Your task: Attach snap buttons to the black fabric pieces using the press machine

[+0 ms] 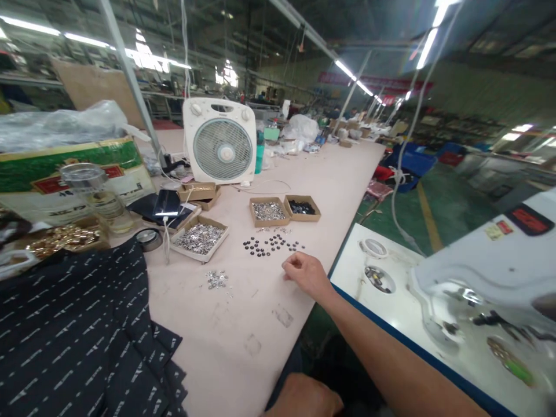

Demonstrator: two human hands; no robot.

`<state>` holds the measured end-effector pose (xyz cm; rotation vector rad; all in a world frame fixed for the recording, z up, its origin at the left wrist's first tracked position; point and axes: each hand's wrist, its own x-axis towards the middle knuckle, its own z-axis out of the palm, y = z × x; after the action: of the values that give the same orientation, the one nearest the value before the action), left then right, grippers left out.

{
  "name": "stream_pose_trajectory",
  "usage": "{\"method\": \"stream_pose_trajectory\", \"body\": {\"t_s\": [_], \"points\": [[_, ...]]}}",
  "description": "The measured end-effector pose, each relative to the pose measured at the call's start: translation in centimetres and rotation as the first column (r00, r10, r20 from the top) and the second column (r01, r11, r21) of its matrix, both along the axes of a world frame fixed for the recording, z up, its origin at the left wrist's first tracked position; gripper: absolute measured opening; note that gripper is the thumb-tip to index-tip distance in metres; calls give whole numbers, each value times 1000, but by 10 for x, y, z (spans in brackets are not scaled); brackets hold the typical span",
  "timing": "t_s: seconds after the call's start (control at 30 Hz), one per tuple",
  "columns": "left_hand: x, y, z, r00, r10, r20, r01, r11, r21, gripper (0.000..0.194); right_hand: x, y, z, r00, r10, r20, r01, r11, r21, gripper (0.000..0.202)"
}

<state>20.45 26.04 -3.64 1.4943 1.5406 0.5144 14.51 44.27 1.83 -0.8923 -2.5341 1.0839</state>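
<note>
Over the right part of the table, my right hand [306, 275] is closed, with thumb and fingertips pinched together. Whatever may be between them is too small to make out. Just beyond it lies a scatter of black snap caps [260, 252], with small silver pieces [284, 230] behind them. My left hand [304, 397] is low at the bottom edge, by the table's near side, its fingers largely hidden. A loose pile of silver snap parts [216, 280] lies left of my right hand. Further back stand a box of silver parts [268, 212] and a box of black parts [302, 208].
Dark printed fabric [78, 330] covers the table's left side. Behind it are a larger box of silver parts [200, 238], a tape roll [148, 238], a phone [167, 204] and a box fan [220, 142]. A white sewing machine [490, 255] stands to the right.
</note>
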Motion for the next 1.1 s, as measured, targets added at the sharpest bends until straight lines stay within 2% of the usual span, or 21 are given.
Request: {"method": "stream_pose_trajectory", "body": {"t_s": [0.07, 0.17, 0.3, 0.43, 0.57, 0.73, 0.9, 1.1], "points": [[1, -6, 6, 999, 22, -26, -21, 999, 33, 9, 44, -9, 0, 999, -30, -41, 22, 984, -176, 11], [1, -15, 18, 994, 51, -93, -37, 988, 151, 11, 113, -29, -5, 990, -99, -102, 47, 905, -423, 11], [2, -24, 25, 979, -35, -201, 88, 962, 257, 9, 189, -65, -10, 976, -193, -101, 116, 853, -509, 13], [11, -35, 23, 933, -55, -355, 196, 906, 375, 24, 236, -99, -9, 967, -242, -75, 167, 832, -529, 15], [24, -49, 31, 882, -14, -471, 278, 822, 497, 39, 262, -124, -1, 958, -281, -60, 199, 800, -566, 14], [35, -63, 50, 893, 27, -450, 282, 745, 605, 30, 275, -139, 8, 950, -296, -96, 181, 775, -605, 13], [35, -73, 65, 918, 45, -394, 256, 691, 676, 24, 278, -146, 14, 959, -225, -174, 98, 835, -542, 18], [34, -78, 72, 924, 53, -378, 251, 661, 707, 18, 279, -149, 19, 962, -166, -216, 60, 902, -427, 24]]}}
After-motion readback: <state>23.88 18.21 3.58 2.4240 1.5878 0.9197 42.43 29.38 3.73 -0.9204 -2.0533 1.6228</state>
